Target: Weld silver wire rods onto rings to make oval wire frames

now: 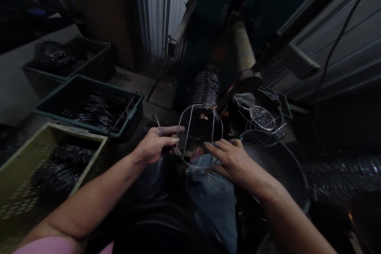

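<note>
A round wire frame (188, 131), with two straight wires across its ring, is between my hands in front of the machine. My left hand (153, 145) is closed, with thumb and fingers pinching the ring's left side. A thin curved wire (157, 121) stands up beside its index finger; whether it is a separate piece I cannot tell. At the ring's right side, my right hand (230, 156) grips the wire, its fingers above and its thumb partly hidden below. The far right of the frame touches or lies close to a copper-coloured machine tip (214, 108).
Behind the frame hangs a stack of wire rings (206, 89). A green crate (135, 113) and a yellow crate (98, 139) with dark wire pieces stand on the left. Wire frames (262, 118) lie at right, by a large dark basin (297, 162). A machine arm (244, 47) reaches in overhead.
</note>
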Demonstrator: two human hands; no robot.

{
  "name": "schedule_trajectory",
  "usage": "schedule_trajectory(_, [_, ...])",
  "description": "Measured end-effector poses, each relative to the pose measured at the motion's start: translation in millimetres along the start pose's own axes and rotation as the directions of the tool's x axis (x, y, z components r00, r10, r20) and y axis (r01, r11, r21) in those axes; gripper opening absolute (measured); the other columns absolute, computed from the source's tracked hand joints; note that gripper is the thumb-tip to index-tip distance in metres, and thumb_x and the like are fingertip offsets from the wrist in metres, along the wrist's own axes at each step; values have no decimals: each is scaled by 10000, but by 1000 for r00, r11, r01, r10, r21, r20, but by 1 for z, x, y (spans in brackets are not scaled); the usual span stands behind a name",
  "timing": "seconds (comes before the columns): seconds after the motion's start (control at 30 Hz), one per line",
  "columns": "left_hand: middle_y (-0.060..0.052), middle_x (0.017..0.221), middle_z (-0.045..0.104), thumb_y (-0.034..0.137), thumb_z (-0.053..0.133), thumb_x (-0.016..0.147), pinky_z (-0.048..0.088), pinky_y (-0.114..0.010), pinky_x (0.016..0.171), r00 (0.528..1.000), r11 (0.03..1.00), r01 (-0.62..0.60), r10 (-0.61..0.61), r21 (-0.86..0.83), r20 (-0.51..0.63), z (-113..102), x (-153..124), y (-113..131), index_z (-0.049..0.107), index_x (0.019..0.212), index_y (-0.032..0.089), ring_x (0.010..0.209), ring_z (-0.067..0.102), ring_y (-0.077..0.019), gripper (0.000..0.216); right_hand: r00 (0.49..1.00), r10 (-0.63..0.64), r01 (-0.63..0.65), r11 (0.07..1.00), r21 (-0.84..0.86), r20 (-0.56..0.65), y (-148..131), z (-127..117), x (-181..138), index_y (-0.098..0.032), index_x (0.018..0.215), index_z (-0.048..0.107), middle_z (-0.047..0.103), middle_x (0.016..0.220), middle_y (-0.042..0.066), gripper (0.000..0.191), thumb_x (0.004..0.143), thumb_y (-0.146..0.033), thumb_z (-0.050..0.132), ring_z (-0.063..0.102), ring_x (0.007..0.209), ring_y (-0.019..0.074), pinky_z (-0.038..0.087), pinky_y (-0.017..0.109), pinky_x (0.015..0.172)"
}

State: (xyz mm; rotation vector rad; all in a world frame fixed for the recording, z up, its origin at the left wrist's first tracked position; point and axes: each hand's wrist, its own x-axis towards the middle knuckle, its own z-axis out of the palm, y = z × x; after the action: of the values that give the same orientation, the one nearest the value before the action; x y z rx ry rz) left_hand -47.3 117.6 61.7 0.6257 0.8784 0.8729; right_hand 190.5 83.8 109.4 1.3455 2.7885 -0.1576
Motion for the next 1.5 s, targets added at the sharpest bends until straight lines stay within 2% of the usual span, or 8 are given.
schedule_trajectory(0.4, [-14,606,595,104,690,631,460,-230,482,999,999,21,-20,-38,25,8,-2,7,675,1025,119,471,599,-136,394,998,-14,6,993,121,66,8,-23,0,-189,1226,489,602,1073,108,406,839,-256,593,559,946,221,349,403,825])
schedule_trajectory(0.6, [-47,690,629,170,643,734,464,-226,542,999,987,18,-10,-160,49,3,0,-2,640,1076,109,557,614,-130,347,995,19,-31,992,-120,-102,-16,-49,-7,-205,1199,522,624,1039,99,334,872,-270,528,535,957,256,262,470,895])
schedule_trajectory(0.77, [-85,750,646,433,502,844,484,-258,600,994,933,109,-90,-343,69,-8,1,-29,651,983,87,646,633,-158,401,986,-134,105,961,-254,-100,-46,-58,57,-215,1149,588,566,1183,97,309,853,-171,514,506,952,236,286,375,767])
schedule_trajectory(0.93, [-126,870,663,574,522,777,490,-290,657,995,928,68,-37,-367,89,-24,-13,-46,662,1001,82,799,632,-211,558,965,-233,257,935,-245,122,-52,-48,104,-172,719,650,636,799,69,94,792,-179,590,505,849,215,267,339,688])
schedule_trajectory(1.1, [-131,995,655,620,622,658,479,-287,678,993,972,-4,31,-235,110,-33,-27,-38,624,1141,116,899,607,-229,698,974,140,-129,989,71,-181,-29,-31,57,-211,880,673,618,718,32,161,820,-206,524,538,714,176,321,284,635])
schedule_trajectory(1.23, [-79,830,697,290,754,634,466,-253,639,999,999,17,-19,46,38,-27,-27,-36,648,1112,151,690,621,-147,508,813,570,-254,525,813,-114,-10,11,16,-159,868,665,566,620,7,265,830,-381,527,471,528,118,354,234,526])
schedule_trajectory(1.33, [-69,795,708,211,735,648,498,-274,627,999,996,26,-29,89,33,-18,-22,-40,679,1047,149,641,621,-141,408,722,689,-237,166,957,59,-7,37,4,-137,729,624,451,487,-30,330,781,-460,584,335,413,76,267,210,418])
schedule_trajectory(1.5, [-67,752,705,202,747,624,530,-286,585,1000,998,21,-21,63,-12,-6,-14,-41,694,999,130,592,614,-139,385,703,710,-259,204,944,40,0,42,6,-145,750,648,484,538,-27,312,725,-455,671,382,460,68,285,186,431])
